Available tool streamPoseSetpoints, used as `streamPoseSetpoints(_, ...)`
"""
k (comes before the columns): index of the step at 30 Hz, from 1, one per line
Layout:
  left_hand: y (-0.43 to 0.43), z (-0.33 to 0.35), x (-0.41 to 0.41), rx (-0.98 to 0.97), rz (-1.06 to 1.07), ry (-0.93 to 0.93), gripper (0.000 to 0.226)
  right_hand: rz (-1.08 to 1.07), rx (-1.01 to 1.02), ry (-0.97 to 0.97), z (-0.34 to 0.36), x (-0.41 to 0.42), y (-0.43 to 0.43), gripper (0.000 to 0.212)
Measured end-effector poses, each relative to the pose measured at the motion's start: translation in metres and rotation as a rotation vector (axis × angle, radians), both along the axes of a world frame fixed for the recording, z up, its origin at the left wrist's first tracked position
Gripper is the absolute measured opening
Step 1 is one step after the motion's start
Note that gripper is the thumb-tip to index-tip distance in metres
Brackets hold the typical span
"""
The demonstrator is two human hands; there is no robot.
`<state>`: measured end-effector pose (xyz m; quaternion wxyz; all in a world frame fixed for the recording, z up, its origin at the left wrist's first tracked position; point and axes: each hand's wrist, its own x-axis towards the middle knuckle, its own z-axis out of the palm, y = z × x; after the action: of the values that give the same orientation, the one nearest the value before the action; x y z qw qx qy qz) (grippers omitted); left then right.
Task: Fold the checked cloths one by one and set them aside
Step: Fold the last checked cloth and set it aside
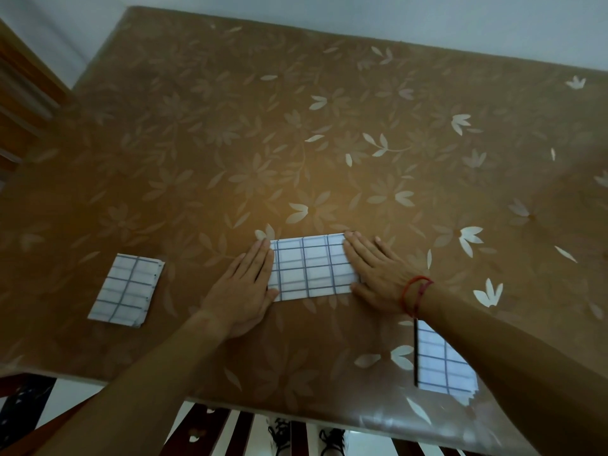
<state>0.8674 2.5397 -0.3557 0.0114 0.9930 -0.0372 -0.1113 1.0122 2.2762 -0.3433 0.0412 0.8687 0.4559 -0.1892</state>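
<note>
A white cloth with blue checks (312, 268), folded into a long strip, lies flat on the table in front of me. My left hand (245, 284) presses its left end with straight fingers. My right hand (378, 274), a red string round its wrist, lies flat on the right end. A smaller folded checked cloth (126, 291) sits apart at the left. Another checked cloth (441, 363) lies near the front edge at the right, partly hidden under my right forearm.
The table (296, 143) carries a brown covering with a pale flower pattern under a glossy sheet. Its front edge runs along the bottom, with dark chair slats (240, 432) and shoes (279, 436) on the floor below. A wooden door frame (23, 93) stands at the far left.
</note>
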Motion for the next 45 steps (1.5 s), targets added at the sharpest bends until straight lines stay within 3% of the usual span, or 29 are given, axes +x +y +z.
streamPoseSetpoints(11,-0.003,0.003,0.001,-0.019,0.018,0.029,0.07,-0.076,0.018,0.086,0.01,-0.001,0.006,0.082)
streamPoseSetpoints(21,-0.006,0.009,0.004,-0.062,0.054,0.07,0.077,-0.19,0.073,0.072,0.028,0.011,0.034,0.101)
streamPoseSetpoints(25,-0.007,0.01,0.007,-0.088,0.067,0.085,0.082,-0.229,0.048,0.036,0.034,0.018,0.048,0.085)
streamPoseSetpoints(30,-0.008,0.014,0.007,-0.106,0.082,0.111,0.086,-0.297,-0.007,0.127,0.031,0.023,0.055,0.071)
streamPoseSetpoints(33,-0.009,0.016,0.008,-0.11,0.094,0.109,0.075,-0.361,-0.109,0.263,0.035,0.025,0.054,0.043)
streamPoseSetpoints(35,-0.009,0.018,0.008,-0.13,0.108,0.125,0.07,-0.399,-0.09,0.277,0.035,0.025,0.056,0.05)
streamPoseSetpoints(37,-0.009,0.019,0.008,-0.146,0.11,0.117,0.072,-0.435,-0.193,0.333,0.043,0.025,0.058,0.052)
streamPoseSetpoints(39,-0.009,0.02,0.009,-0.15,0.11,0.115,0.072,-0.385,-0.349,0.405,0.052,0.027,0.052,0.033)
streamPoseSetpoints(41,-0.01,0.02,0.009,-0.153,0.114,0.113,0.073,-0.404,-0.257,0.388,0.087,0.017,0.068,0.02)
streamPoseSetpoints(43,-0.01,0.021,0.009,-0.163,0.12,0.105,0.073,-0.574,0.023,0.358,0.07,0.02,0.062,0.011)
streamPoseSetpoints(45,-0.011,0.02,0.009,-0.175,0.134,0.094,0.074,-0.665,0.185,0.36,0.06,0.018,0.066,0.028)
